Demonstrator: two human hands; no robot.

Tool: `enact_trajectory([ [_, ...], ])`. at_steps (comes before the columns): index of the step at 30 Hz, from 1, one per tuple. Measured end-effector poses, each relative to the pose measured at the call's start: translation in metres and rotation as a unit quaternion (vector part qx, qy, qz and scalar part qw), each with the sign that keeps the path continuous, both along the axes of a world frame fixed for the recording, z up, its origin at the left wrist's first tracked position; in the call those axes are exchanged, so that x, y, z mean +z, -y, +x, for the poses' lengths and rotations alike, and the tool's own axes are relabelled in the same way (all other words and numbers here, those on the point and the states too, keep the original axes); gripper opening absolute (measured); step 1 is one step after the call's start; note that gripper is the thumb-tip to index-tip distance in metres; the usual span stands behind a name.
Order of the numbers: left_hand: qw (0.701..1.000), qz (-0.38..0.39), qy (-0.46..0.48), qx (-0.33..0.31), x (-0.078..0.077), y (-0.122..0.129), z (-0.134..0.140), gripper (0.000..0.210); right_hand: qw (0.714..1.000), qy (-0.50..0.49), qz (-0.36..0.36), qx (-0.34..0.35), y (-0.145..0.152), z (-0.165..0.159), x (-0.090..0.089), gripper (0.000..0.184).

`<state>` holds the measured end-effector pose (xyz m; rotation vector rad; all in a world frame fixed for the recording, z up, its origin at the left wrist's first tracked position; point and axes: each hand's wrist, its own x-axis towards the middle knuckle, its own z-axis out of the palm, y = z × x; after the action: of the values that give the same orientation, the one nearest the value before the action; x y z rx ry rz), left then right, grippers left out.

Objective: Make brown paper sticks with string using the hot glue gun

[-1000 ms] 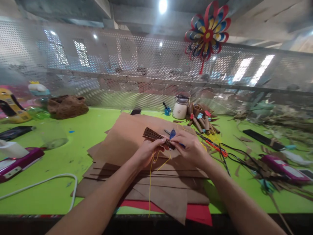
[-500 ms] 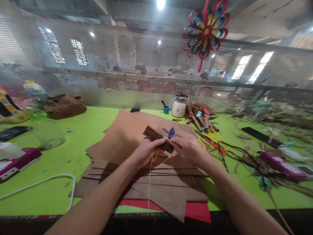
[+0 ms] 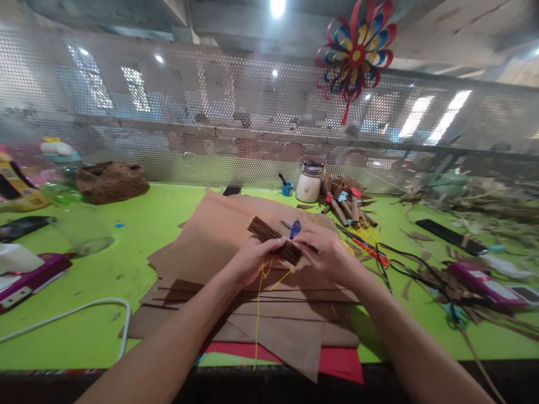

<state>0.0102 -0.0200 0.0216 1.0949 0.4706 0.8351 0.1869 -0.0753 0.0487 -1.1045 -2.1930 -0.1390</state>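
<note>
My left hand [image 3: 253, 260] is closed around a pleated bundle of brown paper [image 3: 266, 231], thumb on top, tilted down to the right. Yellow string [image 3: 257, 314] hangs from below the bundle, a loop and a loose end showing under the fingers. At the bundle's right part, the fingertips of my right hand [image 3: 320, 248] are pinched together close to my left thumb; whatever is between them is too small to make out. A blue-handled tool with a pointed metal blade [image 3: 296, 228] shows beside the right fingers, partly hidden; whether the hand holds it I cannot tell.
Stacked brown paper sheets [image 3: 202, 247] lie beneath my hands, over red paper [image 3: 341, 362]. Behind stand a white jar [image 3: 308, 184] and rolled brown paper pieces [image 3: 343, 205]. Orange-handled scissors [image 3: 373, 251] and dark cords lie right; a white cable [image 3: 96, 303] runs left.
Hardly anything differs. The bundle and my right fingers have shifted very slightly, and a bit more blue shows under the right fingers.
</note>
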Motion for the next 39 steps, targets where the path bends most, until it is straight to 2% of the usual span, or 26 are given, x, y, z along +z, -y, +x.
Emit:
enact_trajectory([
  [4, 1.0, 0.009, -0.001, -0.008, -0.003, -0.001, 0.0, 0.021, 1.0, 0.018, 0.015, 0.006, -0.002, -0.001, -0.002, 0.014],
  [15, 1.0, -0.002, -0.018, 0.012, -0.001, -0.001, 0.001, 0.021, 0.996, 0.064, 0.048, -0.05, -0.003, -0.006, -0.008, 0.021],
  [20, 1.0, -0.009, -0.01, 0.015, -0.003, -0.003, 0.0, 0.02, 0.998, 0.012, 0.038, -0.044, -0.004, -0.003, -0.007, 0.019],
  [25, 0.998, -0.036, 0.005, 0.043, -0.003, -0.007, -0.002, 0.022, 0.993, -0.108, 0.03, -0.048, -0.003, -0.001, -0.005, 0.014],
  [28, 0.998, -0.044, 0.019, 0.051, -0.003, -0.007, -0.002, 0.022, 0.985, -0.165, 0.001, -0.045, -0.004, -0.003, -0.006, 0.025],
  [30, 0.998, -0.04, 0.032, 0.044, -0.003, -0.006, -0.001, 0.022, 0.986, -0.154, -0.026, -0.049, -0.004, -0.007, -0.008, 0.035],
  [32, 0.998, -0.031, 0.049, 0.037, -0.003, -0.005, 0.001, 0.023, 0.99, -0.117, -0.04, -0.063, -0.004, -0.014, -0.011, 0.037],
  [35, 0.997, -0.018, 0.066, 0.031, -0.005, -0.004, 0.004, 0.024, 0.994, -0.07, -0.032, -0.079, -0.003, -0.023, -0.015, 0.026],
  [39, 0.999, -0.005, 0.046, 0.009, -0.007, -0.003, 0.003, 0.024, 0.996, -0.061, -0.012, -0.058, -0.002, -0.023, -0.016, 0.02],
])
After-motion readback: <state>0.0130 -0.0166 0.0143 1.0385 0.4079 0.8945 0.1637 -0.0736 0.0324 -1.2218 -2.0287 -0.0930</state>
